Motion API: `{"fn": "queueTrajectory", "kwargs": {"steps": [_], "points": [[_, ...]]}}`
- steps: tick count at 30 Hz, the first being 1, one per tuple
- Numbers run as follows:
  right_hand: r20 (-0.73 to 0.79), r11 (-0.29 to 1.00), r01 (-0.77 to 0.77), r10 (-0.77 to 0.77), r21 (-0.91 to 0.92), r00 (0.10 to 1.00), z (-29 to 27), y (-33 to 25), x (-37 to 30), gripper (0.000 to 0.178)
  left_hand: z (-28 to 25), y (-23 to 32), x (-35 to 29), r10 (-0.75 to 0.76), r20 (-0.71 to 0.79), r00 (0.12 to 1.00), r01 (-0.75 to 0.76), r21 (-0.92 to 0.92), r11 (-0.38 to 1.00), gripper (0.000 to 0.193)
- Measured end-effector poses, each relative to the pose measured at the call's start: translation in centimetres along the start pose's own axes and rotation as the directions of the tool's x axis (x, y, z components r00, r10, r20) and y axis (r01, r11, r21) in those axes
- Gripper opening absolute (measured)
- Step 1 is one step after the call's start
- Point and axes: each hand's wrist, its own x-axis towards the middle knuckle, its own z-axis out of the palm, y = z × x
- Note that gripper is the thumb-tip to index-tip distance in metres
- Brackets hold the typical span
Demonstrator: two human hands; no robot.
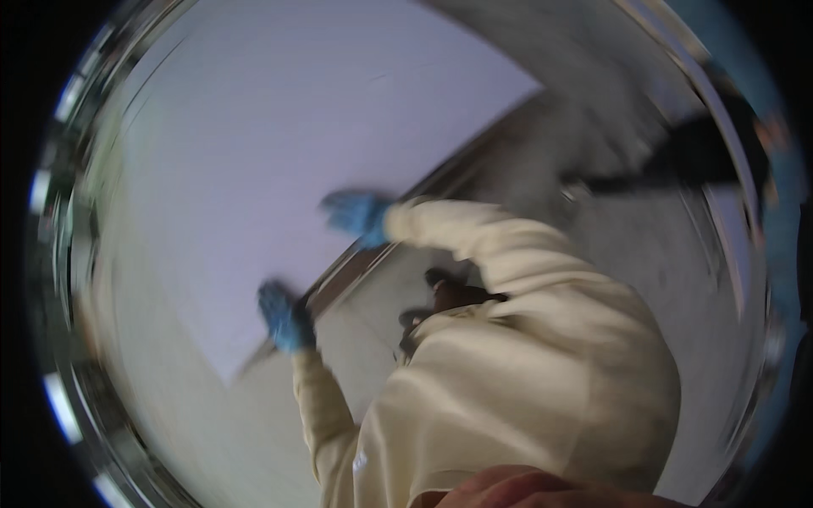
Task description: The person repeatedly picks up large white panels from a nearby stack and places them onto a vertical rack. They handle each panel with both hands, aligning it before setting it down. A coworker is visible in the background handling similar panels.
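Observation:
A large, flat, pale lilac sheet or panel [279, 127] spreads before me, its near edge running slantwise from lower left to upper right. On its near edge, toward the left corner, rests my left hand [286, 317] in a blue glove, fingers extended. Farther right along that edge, my right hand [360, 216], gloved in blue too, reaches over the surface with its fingers stretched out. Nothing shows in either hand. Motion blurs both, so firm contact is hard to confirm. Cream sleeves cover both arms.
Brownish and dark layers [343, 275] show beneath the panel's near edge. My dark shoes [415, 326] stand on the grey floor [584, 245] close to it. To the right, a person in dark clothing [703, 148] is beyond the panel's side. Blurred shapes line the left rim.

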Motion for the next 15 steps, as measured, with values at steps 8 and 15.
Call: {"fn": "queueTrajectory", "kwargs": {"steps": [8, 15], "points": [[-0.105, 0.99, -0.13, 0.123, -0.062, 0.987, -0.2, -2.3, 0.1, 0.097, 0.8, -2.2, 1.7, -0.011, -0.026, 1.0, 0.014, 0.123, 0.992, 0.08], [-0.483, 0.884, -0.436, 0.46, 0.168, 0.745, -5.1, -9.7, -16.1, 0.081, 1.3, -2.3, 0.4, -0.05, -0.051, 0.997, 0.05, -0.003, 0.999, 0.083]]}}
